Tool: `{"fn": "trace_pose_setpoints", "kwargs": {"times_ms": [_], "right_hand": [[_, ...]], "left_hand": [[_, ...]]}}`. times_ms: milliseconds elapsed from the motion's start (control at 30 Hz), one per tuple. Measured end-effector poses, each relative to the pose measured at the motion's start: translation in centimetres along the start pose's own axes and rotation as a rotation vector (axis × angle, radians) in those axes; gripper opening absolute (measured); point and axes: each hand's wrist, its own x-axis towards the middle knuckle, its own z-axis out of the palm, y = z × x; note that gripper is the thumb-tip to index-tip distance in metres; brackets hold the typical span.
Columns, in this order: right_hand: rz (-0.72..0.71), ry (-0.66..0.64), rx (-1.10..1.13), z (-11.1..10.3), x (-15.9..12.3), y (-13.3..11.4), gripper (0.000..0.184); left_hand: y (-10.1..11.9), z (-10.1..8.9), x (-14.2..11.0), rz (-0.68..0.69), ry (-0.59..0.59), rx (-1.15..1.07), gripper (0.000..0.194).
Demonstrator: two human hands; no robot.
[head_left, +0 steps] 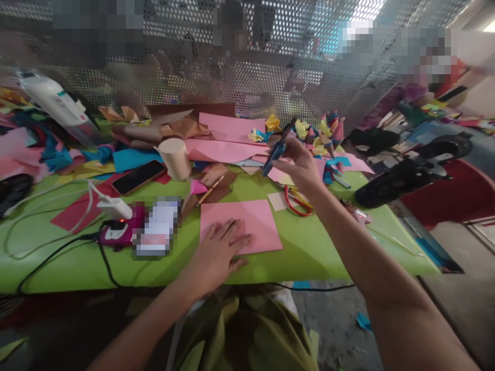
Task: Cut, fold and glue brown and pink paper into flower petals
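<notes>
My left hand point(220, 250) lies flat with its fingers stretched out on the lower left part of a pink paper sheet point(251, 219) on the green table top point(301, 252). My right hand point(299, 165) is raised above the table, behind the sheet, with its fingers closed round a dark blue flat object point(277, 149), perhaps a phone or a cutter. Red-handled scissors point(296, 201) lie just below that hand, to the right of the sheet.
A black phone point(138, 176), a beige paper cylinder point(176, 157), a pencil point(211, 190), larger pink sheets point(228, 139) and folded paper figures point(325, 134) lie behind. White and black cables point(58, 226) run at the left. A perforated metal screen point(247, 62) closes the back.
</notes>
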Motion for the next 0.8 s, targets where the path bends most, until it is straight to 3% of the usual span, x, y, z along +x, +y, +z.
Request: {"fn": "trace_pose_setpoints", "kwargs": {"times_ms": [67,133,300,467,633,800], "right_hand": [[0.061,-0.007,0.165,-1.3,-2.2,-2.0,0.045],[0.149,-0.025,0.156,-2.6,-5.0,-3.6,0.051],[0.326,-0.100,-0.095,-5.0,-12.9,-4.9,0.052],[0.390,-0.306,-0.403,-6.2,-19.4,-5.0,0.044],[0.436,-0.338,-0.587,-7.1,-23.1,-5.4,0.034],[0.380,-0.342,-0.703,-7.6,-24.1,-5.1,0.034]], "left_hand": [[0.1,-0.5,-0.1,-0.010,-0.022,0.011,0.054],[0.3,-0.8,0.3,-0.005,-0.005,0.031,0.056],[0.9,-0.9,3.2,0.016,-0.002,0.051,0.059],[1.4,0.2,5.9,0.006,-0.028,0.040,0.060],[1.4,0.8,5.9,0.024,-0.009,0.082,0.060],[1.3,0.7,5.7,0.031,-0.016,0.113,0.063]]}}
